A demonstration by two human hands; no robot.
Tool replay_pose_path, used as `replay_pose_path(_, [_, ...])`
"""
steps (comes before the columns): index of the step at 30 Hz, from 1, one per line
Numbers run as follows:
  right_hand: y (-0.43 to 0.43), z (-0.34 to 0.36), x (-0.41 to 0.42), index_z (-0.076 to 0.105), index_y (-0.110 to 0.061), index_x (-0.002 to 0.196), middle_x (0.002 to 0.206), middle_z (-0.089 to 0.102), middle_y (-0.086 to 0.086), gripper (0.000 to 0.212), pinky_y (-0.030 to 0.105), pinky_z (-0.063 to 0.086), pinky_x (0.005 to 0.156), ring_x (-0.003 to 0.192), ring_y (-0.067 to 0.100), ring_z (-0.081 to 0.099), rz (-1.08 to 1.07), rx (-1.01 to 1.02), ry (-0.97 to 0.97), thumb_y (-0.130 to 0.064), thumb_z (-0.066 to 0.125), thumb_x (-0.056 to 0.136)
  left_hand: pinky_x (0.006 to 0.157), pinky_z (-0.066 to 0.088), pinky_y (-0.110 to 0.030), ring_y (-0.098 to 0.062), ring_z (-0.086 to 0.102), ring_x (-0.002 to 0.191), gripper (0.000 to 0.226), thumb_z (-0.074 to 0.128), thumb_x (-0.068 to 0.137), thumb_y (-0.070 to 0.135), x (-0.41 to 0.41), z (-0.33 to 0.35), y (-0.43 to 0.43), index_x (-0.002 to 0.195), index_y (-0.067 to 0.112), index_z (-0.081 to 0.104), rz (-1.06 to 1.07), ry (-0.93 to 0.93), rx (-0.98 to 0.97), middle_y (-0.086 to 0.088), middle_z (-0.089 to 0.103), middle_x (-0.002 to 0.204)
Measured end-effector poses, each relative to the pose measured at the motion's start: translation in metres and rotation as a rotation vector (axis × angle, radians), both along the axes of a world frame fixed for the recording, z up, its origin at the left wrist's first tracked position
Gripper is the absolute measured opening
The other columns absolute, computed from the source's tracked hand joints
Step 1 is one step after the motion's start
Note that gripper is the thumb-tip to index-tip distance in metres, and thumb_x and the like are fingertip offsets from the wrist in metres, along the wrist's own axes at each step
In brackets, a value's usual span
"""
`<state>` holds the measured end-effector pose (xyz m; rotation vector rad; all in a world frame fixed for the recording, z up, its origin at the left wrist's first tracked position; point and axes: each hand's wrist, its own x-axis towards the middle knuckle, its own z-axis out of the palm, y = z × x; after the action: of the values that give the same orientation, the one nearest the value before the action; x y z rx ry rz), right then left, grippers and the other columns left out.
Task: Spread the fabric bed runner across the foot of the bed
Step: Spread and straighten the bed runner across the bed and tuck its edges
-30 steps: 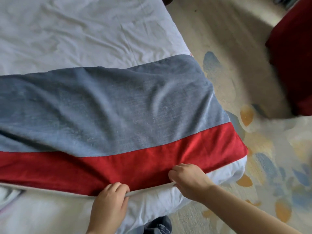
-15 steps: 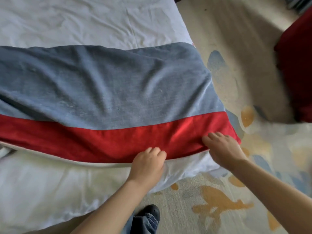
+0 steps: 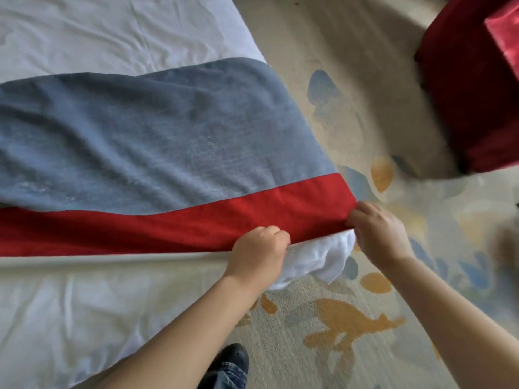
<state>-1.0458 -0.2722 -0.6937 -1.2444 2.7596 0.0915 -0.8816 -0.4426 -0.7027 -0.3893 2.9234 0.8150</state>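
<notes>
Tension counts here: the left hand (image 3: 258, 252) and right hand (image 3: 377, 234) each pinch, with curled fingers, the red near hem of the bed runner (image 3: 168, 130), which lies beyond the fingers across the bed (image 3: 112, 29), so an even sideways pull should flatten its ripples.

Saw the bed runner (image 3: 168, 141) as soft matt cloth: grey-blue part napped and faintly fuzzy, red band (image 3: 196, 228) along its near edge smoother, with a slight velvety sheen. Found the white bedding (image 3: 112, 32) beneath to be thin, matt, cotton-like cloth, finely creased, bunched at the bed's near right corner. Noted short-pile carpet (image 3: 351, 318), matt and slightly rough, off the bed's right edge. Made out plush red upholstery (image 3: 463, 94) beyond, glossier on one blurred panel. Glimpsed denim (image 3: 227, 374) and a dull dark shoe (image 3: 233, 355).
</notes>
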Motion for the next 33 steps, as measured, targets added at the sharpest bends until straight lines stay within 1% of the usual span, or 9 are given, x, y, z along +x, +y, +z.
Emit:
replay_pose_path(5, [0.005,-0.028,0.015,0.059,-0.013,0.082,0.083,0.056,0.001,0.016,0.031,0.041,0.054,0.082,0.024,0.057,-0.057,0.117,-0.073,0.000,0.058,0.075,0.071,0.049,-0.031,-0.016,0.054,0.091,0.016,0.057,0.086,0.011,0.015,-0.014,0.008,0.099,0.018,0.060,-0.071,-0.103,-0.026,0.005,0.059,0.097])
replay_pose_path(10, [-0.005,-0.025,0.016,0.057,-0.020,0.089,0.089,0.054,-0.004,0.020,0.027,0.040,0.066,0.089,0.019,0.054,-0.034,0.165,-0.135,-0.007,0.057,0.073,0.052,0.048,-0.027,-0.014,0.058,0.070,0.018,0.073,0.065,0.015,0.039,-0.004,-0.005,0.077,0.023,0.062,-0.107,-0.067,-0.047,0.009,0.058,0.075])
replay_pose_path(14, [-0.024,-0.010,0.045,0.055,-0.021,0.092,0.090,0.055,-0.005,0.023,0.030,0.046,0.079,0.087,0.017,0.055,0.092,0.111,-0.237,-0.015,0.060,0.070,0.055,0.046,-0.024,-0.011,0.055,0.067,0.017,0.071,0.065,0.020,0.076,-0.003,-0.032,0.075,0.025,0.059,-0.055,-0.066,-0.076,0.012,0.054,0.073])
replay_pose_path(18, [-0.071,-0.005,0.092,0.054,-0.017,0.087,0.086,0.057,-0.002,0.018,0.035,0.049,0.072,0.081,0.021,0.055,0.280,0.017,-0.382,-0.017,0.058,0.069,0.054,0.046,-0.030,-0.017,0.056,0.066,0.007,0.052,0.067,0.022,0.115,0.001,-0.073,0.071,0.024,0.058,0.043,-0.088,-0.214,0.010,0.053,0.070])
replay_pose_path(22, [-0.127,-0.006,0.131,0.057,-0.014,0.086,0.081,0.057,0.001,0.018,0.030,0.041,0.058,0.075,0.023,0.056,0.421,-0.079,-0.423,-0.023,0.058,0.071,0.057,0.049,-0.035,-0.024,0.059,0.068,0.028,0.037,0.070,0.027,0.153,0.008,-0.121,0.075,0.019,0.063,0.145,-0.178,-0.369,0.004,0.059,0.073])
replay_pose_path(26, [-0.178,-0.007,0.179,0.059,-0.013,0.099,0.092,0.060,0.004,0.023,0.034,0.042,0.061,0.084,0.027,0.058,0.500,-0.136,-0.452,-0.030,0.059,0.083,0.059,0.051,-0.038,-0.029,0.063,0.071,0.034,0.036,0.069,0.027,0.193,0.020,-0.162,0.078,0.016,0.067,0.239,-0.255,-0.448,-0.003,0.063,0.075])
replay_pose_path(28, [-0.197,-0.010,0.200,0.061,-0.013,0.101,0.093,0.062,0.005,0.019,0.034,0.041,0.060,0.084,0.029,0.059,0.491,-0.140,-0.433,-0.023,0.056,0.086,0.056,0.052,-0.037,-0.029,0.063,0.067,0.029,0.041,0.071,0.025,0.208,0.025,-0.175,0.073,0.014,0.067,0.284,-0.295,-0.442,-0.005,0.062,0.071])
replay_pose_path(30, [-0.209,-0.012,0.216,0.061,-0.014,0.099,0.092,0.061,0.004,0.017,0.032,0.038,0.057,0.084,0.028,0.058,0.441,-0.118,-0.431,-0.013,0.054,0.083,0.052,0.052,-0.037,-0.029,0.063,0.063,0.007,0.061,0.070,0.016,0.220,0.029,-0.178,0.067,0.013,0.066,0.316,-0.328,-0.422,-0.005,0.061,0.066])
replay_pose_path(33, [-0.209,-0.016,0.231,0.064,-0.018,0.097,0.095,0.061,-0.001,0.021,0.034,0.046,0.062,0.090,0.022,0.056,0.316,-0.109,-0.531,-0.009,0.053,0.081,0.047,0.048,-0.033,-0.028,0.061,0.056,0.014,0.077,0.060,0.008,0.240,0.026,-0.169,0.060,0.012,0.064,0.338,-0.308,-0.341,-0.004,0.058,0.059])
